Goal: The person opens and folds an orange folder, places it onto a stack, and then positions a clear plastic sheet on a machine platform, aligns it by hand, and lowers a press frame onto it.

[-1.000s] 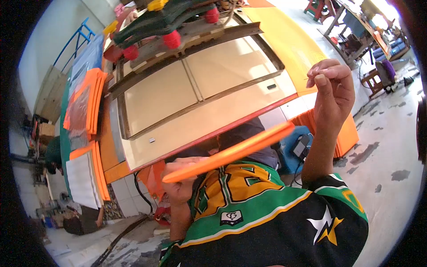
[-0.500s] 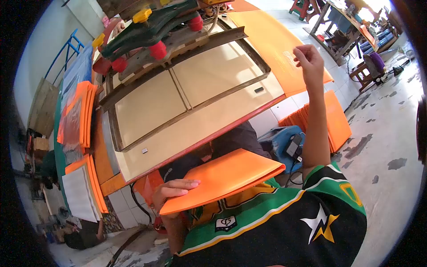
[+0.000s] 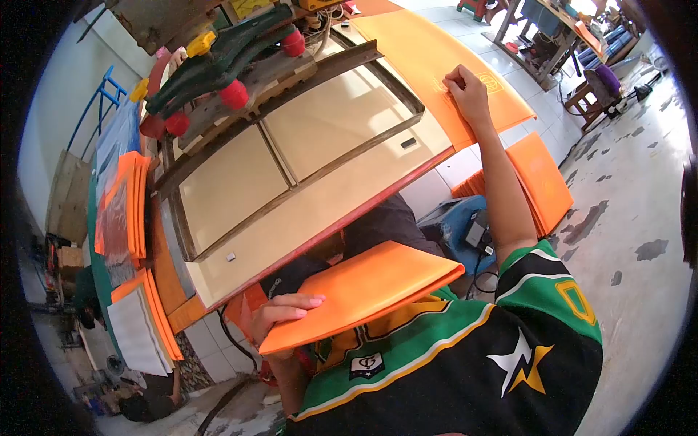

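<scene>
Orange folder (image 3: 371, 291) was in front of your torso, just off the near edge of the board, tilted w/ its R end higher in view. Your L hand (image 3: 282, 314) had it gripped at the L end, fingers bent over the upper face; thumb hidden. Your R hand (image 3: 467, 93) was out to the R, arm extended, fingers curled in tight; couldn't tell if anything was pinched inside. In view it overlapped the orange sheet (image 3: 407, 51), near a printed emblem (image 3: 490, 83); contact unclear.

Cream board (image 3: 320, 211) had a red near edge & a dk metal frame (image 3: 293, 187) on it, w/ one crossbar. Small white pc (image 3: 231, 257) nr front L corner; small dk pc (image 3: 408, 143) just R of frame. Dk green machine part (image 3: 225, 73) w/ red knobs stood at the far side.

L side: orange stack (image 3: 137, 203), partly under clear plastic; nearer you, a white sheet (image 3: 138, 327) atop more orange. R side: second orange stack (image 3: 539, 178) beside your forearm, plus blue item (image 3: 458, 229) w/ blk box (image 3: 478, 234). Lower L: another person (image 3: 149, 403), partly visible.
</scene>
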The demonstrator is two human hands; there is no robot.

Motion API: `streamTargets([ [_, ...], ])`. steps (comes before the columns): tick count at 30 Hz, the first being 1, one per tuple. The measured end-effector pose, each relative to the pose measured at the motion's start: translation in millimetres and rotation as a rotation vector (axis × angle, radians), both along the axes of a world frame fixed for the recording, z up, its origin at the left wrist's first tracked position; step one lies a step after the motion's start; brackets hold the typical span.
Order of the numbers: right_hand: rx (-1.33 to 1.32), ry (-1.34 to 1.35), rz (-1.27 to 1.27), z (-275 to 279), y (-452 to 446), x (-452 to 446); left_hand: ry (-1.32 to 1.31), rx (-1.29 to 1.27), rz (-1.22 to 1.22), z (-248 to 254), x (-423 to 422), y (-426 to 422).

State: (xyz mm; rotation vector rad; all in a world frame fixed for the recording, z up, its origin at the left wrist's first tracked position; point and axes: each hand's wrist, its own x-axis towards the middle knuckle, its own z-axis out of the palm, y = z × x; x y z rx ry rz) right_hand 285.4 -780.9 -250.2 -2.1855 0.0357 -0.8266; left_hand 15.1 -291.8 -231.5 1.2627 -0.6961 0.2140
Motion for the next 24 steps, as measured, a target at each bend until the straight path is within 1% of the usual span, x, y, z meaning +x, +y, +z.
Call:
streamTargets([
  [3,-0.001,0.066,-0.015,1.2,-0.7,2.3,0.148,0.086,0.249,6.6,-6.7,-9.4],
  [6,0.043,0.092,-0.018,3.3,1.6,-0.7,0.151,0.122,0.284,11.2,-5.2,-11.9],
  [9,0.034,0.076,0.014,2.4,-0.6,-1.1,0.195,0.098,0.301,9.0,-7.7,-11.5],
  [11,-0.023,0.13,0.012,3.5,-0.4,-1.2,0.204,0.093,0.3,5.0,-8.1,-9.7],
  [13,-0.026,0.137,0.006,1.1,-1.2,0.2,0.211,-0.014,0.291,-1.3,-9.0,-8.2],
  [14,-0.029,0.144,-0.001,0.1,-1.8,0.6,0.209,-0.014,0.291,-6.5,-8.1,-6.2],
  [15,-0.028,0.143,0.0,0.2,-2.0,0.4,0.185,-0.077,0.351,-13.4,-6.5,-3.0],
  [18,-0.045,0.111,-0.021,-1.8,0.7,1.4,0.174,-0.072,0.595,-31.3,-8.2,12.1],
  [20,-0.129,0.07,-0.041,-3.6,-1.0,2.7,0.432,-0.338,0.593,-15.6,0.6,14.5],
  [21,-0.138,0.063,-0.035,-5.4,-2.5,4.0,0.406,-0.337,0.549,-0.4,6.7,13.3],
  [22,-0.131,0.061,-0.022,-7.1,-3.7,5.2,0.401,-0.333,0.563,6.7,10.5,12.7],
  [24,-0.183,0.063,-0.041,-7.6,-4.5,7.4,0.377,-0.565,0.448,16.7,15.9,11.3],
])
